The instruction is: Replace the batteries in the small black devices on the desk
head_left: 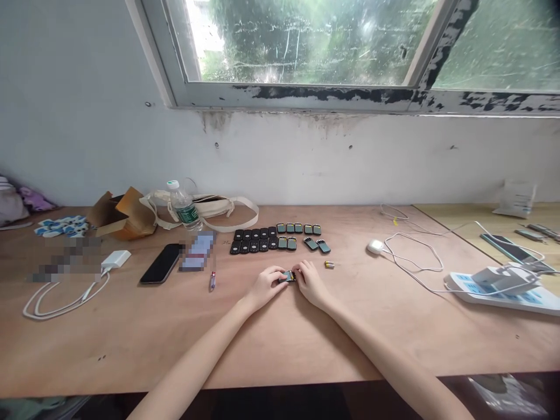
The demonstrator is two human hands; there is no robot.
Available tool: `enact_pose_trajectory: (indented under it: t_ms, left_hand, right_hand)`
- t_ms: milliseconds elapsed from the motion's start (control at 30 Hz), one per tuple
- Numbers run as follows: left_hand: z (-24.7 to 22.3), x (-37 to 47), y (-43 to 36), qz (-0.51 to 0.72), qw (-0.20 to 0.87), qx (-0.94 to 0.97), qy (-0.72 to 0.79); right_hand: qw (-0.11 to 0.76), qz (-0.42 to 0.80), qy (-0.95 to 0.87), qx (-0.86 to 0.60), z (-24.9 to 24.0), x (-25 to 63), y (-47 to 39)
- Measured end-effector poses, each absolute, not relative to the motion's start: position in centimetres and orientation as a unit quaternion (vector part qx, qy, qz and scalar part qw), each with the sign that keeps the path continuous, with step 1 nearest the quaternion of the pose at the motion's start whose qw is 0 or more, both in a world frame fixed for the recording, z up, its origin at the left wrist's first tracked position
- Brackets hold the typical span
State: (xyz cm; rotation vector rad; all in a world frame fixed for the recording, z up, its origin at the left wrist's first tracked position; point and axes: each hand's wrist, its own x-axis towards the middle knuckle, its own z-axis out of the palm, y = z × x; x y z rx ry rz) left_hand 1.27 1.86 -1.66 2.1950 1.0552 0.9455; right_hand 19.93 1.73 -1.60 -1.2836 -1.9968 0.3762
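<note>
Between my two hands is a small black-cased device with its greenish inside facing up point(287, 276). My left hand point(263, 287) is closed around its left side. The curled fingers of my right hand point(312, 283) press at its right end; whether they hold a smaller part there is hidden. Right of that hand lies a pair of small yellow-and-dark batteries point(329, 265). Beyond my hands, several similar opened devices point(311, 243) show greenish insides. Several closed black devices point(251, 247) sit in two tight rows to their left.
On the left are a screwdriver point(212, 281), a black phone point(161, 264), a water bottle point(185, 207), an open cardboard box point(122, 217) and a white charger point(116, 259). A power strip point(503, 290) and white cables point(415, 269) lie on the right. The wall bounds the table's back.
</note>
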Motion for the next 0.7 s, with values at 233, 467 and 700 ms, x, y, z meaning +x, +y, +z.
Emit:
enact_pose_trajectory:
  t_ms: [233,467,700]
  left_hand:
    - [-1.9,1.4,2.0,0.348,0.266,0.809,0.392]
    - [-2.0,1.9,1.7,0.358,0.255,0.803,0.403]
    - [-2.1,1.9,1.6,0.359,0.259,0.803,0.398]
  right_hand:
    - [0.372,0.165,-0.774,-0.485,-1.6,19.9,2.0]
    - [0.387,0.208,-0.758,-0.483,-0.9,20.1,1.9]
    - [0.425,0.259,-0.722,-0.481,-0.7,20.2,1.2]
